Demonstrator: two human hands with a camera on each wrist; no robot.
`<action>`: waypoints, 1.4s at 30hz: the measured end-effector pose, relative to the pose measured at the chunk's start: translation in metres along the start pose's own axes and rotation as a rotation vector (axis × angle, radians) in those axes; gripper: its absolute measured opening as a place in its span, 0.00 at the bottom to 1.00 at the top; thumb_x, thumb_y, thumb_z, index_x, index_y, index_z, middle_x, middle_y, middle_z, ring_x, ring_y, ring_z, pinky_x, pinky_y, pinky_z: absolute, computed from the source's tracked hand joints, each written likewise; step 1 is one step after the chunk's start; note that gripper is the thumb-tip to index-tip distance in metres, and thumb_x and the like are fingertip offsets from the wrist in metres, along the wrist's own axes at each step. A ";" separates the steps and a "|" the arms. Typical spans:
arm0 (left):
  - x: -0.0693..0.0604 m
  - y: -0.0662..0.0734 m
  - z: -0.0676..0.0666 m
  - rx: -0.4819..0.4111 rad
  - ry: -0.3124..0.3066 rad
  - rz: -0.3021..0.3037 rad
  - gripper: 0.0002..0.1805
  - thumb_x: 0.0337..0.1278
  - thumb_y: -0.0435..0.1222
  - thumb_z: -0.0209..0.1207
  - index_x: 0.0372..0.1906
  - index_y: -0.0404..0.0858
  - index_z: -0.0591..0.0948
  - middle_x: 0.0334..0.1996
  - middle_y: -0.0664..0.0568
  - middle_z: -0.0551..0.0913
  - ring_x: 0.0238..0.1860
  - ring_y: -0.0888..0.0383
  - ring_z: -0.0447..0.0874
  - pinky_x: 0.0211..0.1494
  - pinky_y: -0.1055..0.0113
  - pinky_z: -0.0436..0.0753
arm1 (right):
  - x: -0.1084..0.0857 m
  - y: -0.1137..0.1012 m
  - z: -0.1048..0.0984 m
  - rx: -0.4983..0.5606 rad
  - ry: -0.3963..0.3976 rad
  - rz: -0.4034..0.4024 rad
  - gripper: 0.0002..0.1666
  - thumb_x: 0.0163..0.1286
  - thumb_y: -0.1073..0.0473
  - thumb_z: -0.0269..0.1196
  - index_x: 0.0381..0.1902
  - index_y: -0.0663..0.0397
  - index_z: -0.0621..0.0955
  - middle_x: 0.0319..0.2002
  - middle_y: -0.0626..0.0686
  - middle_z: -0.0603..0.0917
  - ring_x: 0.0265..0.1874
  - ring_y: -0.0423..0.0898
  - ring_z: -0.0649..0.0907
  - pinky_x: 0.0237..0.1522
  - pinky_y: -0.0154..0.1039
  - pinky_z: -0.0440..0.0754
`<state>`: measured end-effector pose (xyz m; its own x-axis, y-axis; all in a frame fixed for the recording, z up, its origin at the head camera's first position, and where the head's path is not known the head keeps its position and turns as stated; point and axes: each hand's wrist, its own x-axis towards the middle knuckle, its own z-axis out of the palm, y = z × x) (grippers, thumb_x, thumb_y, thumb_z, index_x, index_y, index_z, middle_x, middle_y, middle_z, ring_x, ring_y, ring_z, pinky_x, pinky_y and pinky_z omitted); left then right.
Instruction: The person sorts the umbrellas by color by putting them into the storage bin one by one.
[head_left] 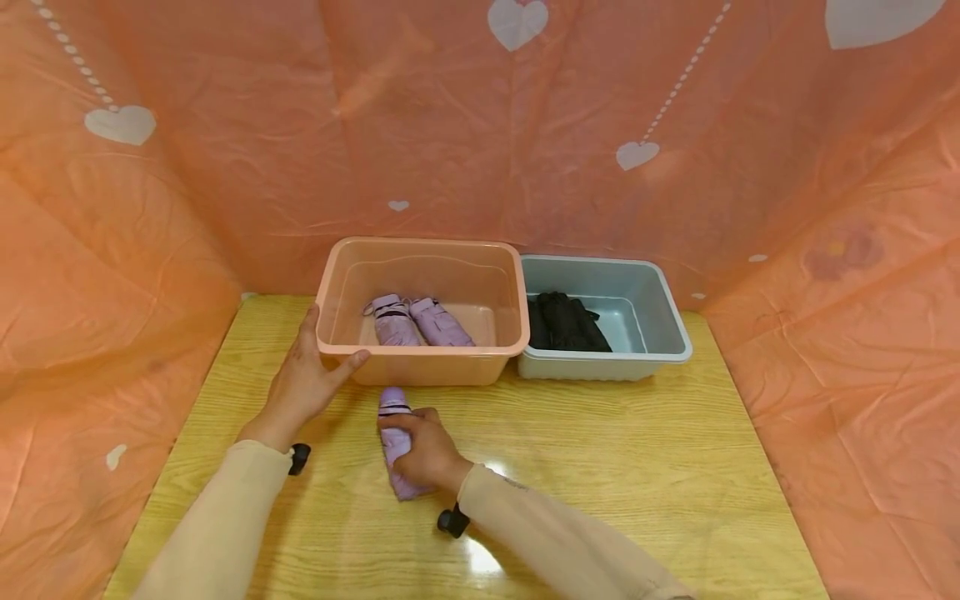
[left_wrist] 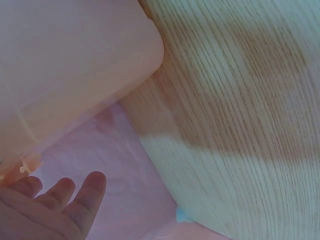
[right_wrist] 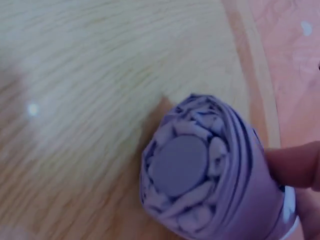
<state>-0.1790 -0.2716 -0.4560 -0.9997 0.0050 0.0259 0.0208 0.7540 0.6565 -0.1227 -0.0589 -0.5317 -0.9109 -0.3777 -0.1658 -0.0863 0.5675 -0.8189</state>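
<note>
My right hand (head_left: pixel 431 454) grips a folded lilac umbrella (head_left: pixel 393 442) above the wooden table, in front of the peach bin. The right wrist view shows the pleated end of this umbrella (right_wrist: pixel 180 165) close up, with fingers against its side. My left hand (head_left: pixel 303 379) rests at the front left corner of the peach bin (head_left: pixel 427 367), thumb by the front rim and fingers along the left side. The left wrist view shows its fingers (left_wrist: pixel 90 200) fairly straight. Inside that bin lie two more folded lilac umbrellas (head_left: pixel 442 323), side by side.
A grey-blue bin (head_left: pixel 600 367) stands against the peach bin's right side, holding black folded items (head_left: pixel 570 323), probably umbrellas. Orange sheeting with white hearts (head_left: pixel 517 167) rises behind and at both sides of the wooden table (head_left: pixel 637 467).
</note>
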 end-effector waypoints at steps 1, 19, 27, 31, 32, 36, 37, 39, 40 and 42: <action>0.000 0.000 0.000 0.001 -0.001 0.001 0.63 0.58 0.67 0.57 0.80 0.44 0.31 0.76 0.30 0.48 0.70 0.27 0.56 0.63 0.30 0.61 | 0.000 0.003 -0.001 0.024 0.003 -0.021 0.43 0.39 0.76 0.70 0.57 0.43 0.85 0.54 0.58 0.72 0.52 0.50 0.74 0.38 0.33 0.78; 0.003 -0.006 -0.004 0.016 -0.014 -0.018 0.63 0.58 0.68 0.57 0.80 0.43 0.31 0.77 0.31 0.45 0.70 0.26 0.54 0.63 0.29 0.60 | -0.017 0.007 -0.055 0.450 -0.344 -0.072 0.44 0.51 0.80 0.69 0.65 0.44 0.80 0.61 0.47 0.76 0.45 0.44 0.80 0.40 0.38 0.82; 0.002 -0.007 -0.006 0.015 -0.008 -0.034 0.63 0.58 0.68 0.56 0.80 0.45 0.30 0.76 0.30 0.46 0.70 0.26 0.55 0.63 0.29 0.61 | -0.016 -0.041 -0.137 0.562 -0.602 -0.289 0.41 0.57 0.80 0.67 0.69 0.57 0.74 0.71 0.46 0.67 0.59 0.47 0.77 0.53 0.44 0.80; 0.003 -0.006 -0.004 0.009 -0.024 -0.041 0.64 0.57 0.70 0.55 0.79 0.46 0.29 0.77 0.31 0.44 0.70 0.25 0.54 0.62 0.29 0.61 | 0.003 -0.067 -0.178 0.667 -0.592 -0.308 0.41 0.59 0.83 0.63 0.71 0.63 0.69 0.71 0.56 0.66 0.57 0.56 0.78 0.51 0.50 0.82; 0.003 -0.006 -0.004 0.006 -0.029 -0.043 0.64 0.57 0.70 0.54 0.79 0.47 0.28 0.77 0.31 0.44 0.70 0.25 0.53 0.62 0.29 0.61 | 0.011 -0.072 -0.188 0.691 -0.585 -0.300 0.41 0.59 0.84 0.61 0.71 0.64 0.68 0.70 0.57 0.66 0.57 0.57 0.78 0.50 0.51 0.82; 0.004 -0.005 -0.001 0.001 -0.040 -0.047 0.64 0.56 0.71 0.54 0.79 0.49 0.27 0.77 0.31 0.43 0.70 0.25 0.53 0.62 0.28 0.61 | 0.046 -0.084 -0.217 0.749 -0.538 -0.210 0.43 0.61 0.84 0.58 0.73 0.60 0.67 0.67 0.62 0.67 0.56 0.60 0.77 0.48 0.54 0.83; 0.004 -0.005 0.000 0.002 -0.041 -0.046 0.64 0.56 0.71 0.54 0.79 0.50 0.26 0.77 0.31 0.43 0.70 0.25 0.53 0.62 0.28 0.61 | 0.055 -0.085 -0.222 0.735 -0.518 -0.190 0.43 0.60 0.84 0.58 0.73 0.59 0.67 0.66 0.62 0.68 0.57 0.59 0.77 0.47 0.54 0.83; 0.004 -0.004 0.002 0.000 -0.041 -0.045 0.64 0.55 0.71 0.54 0.79 0.50 0.26 0.77 0.31 0.43 0.71 0.26 0.53 0.62 0.28 0.60 | 0.074 -0.084 -0.230 0.705 -0.478 -0.137 0.44 0.59 0.84 0.58 0.73 0.57 0.68 0.66 0.62 0.68 0.57 0.58 0.76 0.47 0.53 0.83; 0.004 -0.004 0.003 -0.001 -0.042 -0.043 0.64 0.55 0.71 0.54 0.79 0.50 0.26 0.77 0.31 0.43 0.71 0.26 0.52 0.63 0.28 0.60 | 0.083 -0.083 -0.232 0.686 -0.460 -0.106 0.44 0.59 0.84 0.58 0.73 0.56 0.69 0.66 0.61 0.68 0.57 0.58 0.76 0.47 0.52 0.83; 0.004 -0.004 0.004 -0.003 -0.038 -0.040 0.64 0.55 0.71 0.54 0.79 0.51 0.26 0.77 0.32 0.44 0.71 0.26 0.52 0.63 0.29 0.60 | 0.098 -0.079 -0.234 0.651 -0.426 -0.045 0.44 0.59 0.85 0.58 0.72 0.53 0.70 0.66 0.59 0.68 0.57 0.57 0.76 0.46 0.50 0.83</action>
<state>-0.1827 -0.2715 -0.4615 -0.9996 -0.0001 -0.0294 -0.0194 0.7522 0.6587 -0.2997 0.0299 -0.3546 -0.6675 -0.7132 -0.2141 0.2550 0.0512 -0.9656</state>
